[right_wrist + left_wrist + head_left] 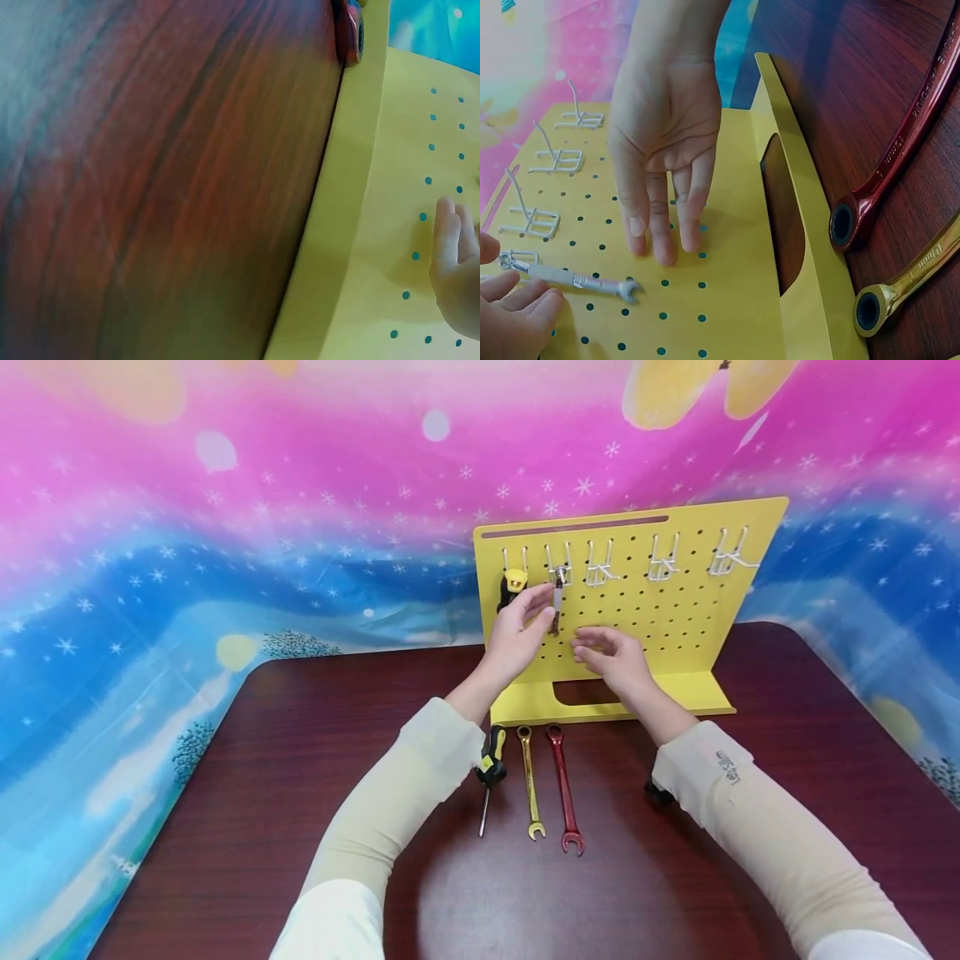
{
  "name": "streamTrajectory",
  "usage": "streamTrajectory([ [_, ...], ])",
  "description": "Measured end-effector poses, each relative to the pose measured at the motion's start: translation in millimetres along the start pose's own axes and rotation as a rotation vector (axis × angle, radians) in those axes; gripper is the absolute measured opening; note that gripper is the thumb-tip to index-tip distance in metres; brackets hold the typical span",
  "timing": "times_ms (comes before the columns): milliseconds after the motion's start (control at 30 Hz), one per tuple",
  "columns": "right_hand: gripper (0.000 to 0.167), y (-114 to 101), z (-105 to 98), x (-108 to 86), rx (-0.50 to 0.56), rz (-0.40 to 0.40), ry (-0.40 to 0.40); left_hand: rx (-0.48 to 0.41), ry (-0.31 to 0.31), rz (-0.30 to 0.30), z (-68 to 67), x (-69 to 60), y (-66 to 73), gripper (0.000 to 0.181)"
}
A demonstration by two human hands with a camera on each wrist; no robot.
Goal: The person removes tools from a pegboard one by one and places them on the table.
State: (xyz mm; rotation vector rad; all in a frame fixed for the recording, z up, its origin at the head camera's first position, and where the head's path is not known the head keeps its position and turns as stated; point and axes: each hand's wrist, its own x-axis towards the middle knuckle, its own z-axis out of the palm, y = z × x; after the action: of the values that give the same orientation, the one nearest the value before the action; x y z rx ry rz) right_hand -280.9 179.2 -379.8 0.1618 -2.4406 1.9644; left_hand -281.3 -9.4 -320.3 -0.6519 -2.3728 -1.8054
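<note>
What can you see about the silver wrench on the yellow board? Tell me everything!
The silver wrench looks like shiny metal, with a slim, straight handle. One end is a closed ring; the other is an open, U-shaped mouth. It hangs ring-end up on the white hook second from the left in the head view, its mouth pointing down in front of the yellow pegboard. The person's left hand is right beside it, but whether it touches is unclear.

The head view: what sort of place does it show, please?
Probably a staged tool-handling set-up rather than a working workshop: a yellow pegboard stands on a dark table, two wrenches lie before it, and a printed cloth forms the backdrop.
</note>
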Motion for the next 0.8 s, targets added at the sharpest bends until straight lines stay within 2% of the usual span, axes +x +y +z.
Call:
streamTrajectory([
  [133, 0.043, 4, 1, 0.1, 0.070, -0.004, 0.000, 0.005, 0.005, -0.027, 2.7, 2.7, -0.8, 0.040],
  [367, 0.044, 5, 2, 4.1, 0.254, 0.031, -0.005, -0.023, 0.033, -0.067, 6.6, 10.4, -3.6, 0.037],
  [567, 0.018, 7, -1, 4.5, 0.455, 0.022, -0.007, -0.078, 0.037, -0.086, 10.2, 14.4, -4.9, 0.036],
  [633, 0.013, 8, -2, 4.2, 0.481, 0.011, -0.011, -0.102, 0.042, -0.092, 11.4, 15.5, -5.0, 0.034],
  [800, 0.014, 7, -3, 2.9, 0.499, -0.010, -0.032, -0.119, 0.077, -0.099, 13.7, 17.9, -5.0, 0.029],
])
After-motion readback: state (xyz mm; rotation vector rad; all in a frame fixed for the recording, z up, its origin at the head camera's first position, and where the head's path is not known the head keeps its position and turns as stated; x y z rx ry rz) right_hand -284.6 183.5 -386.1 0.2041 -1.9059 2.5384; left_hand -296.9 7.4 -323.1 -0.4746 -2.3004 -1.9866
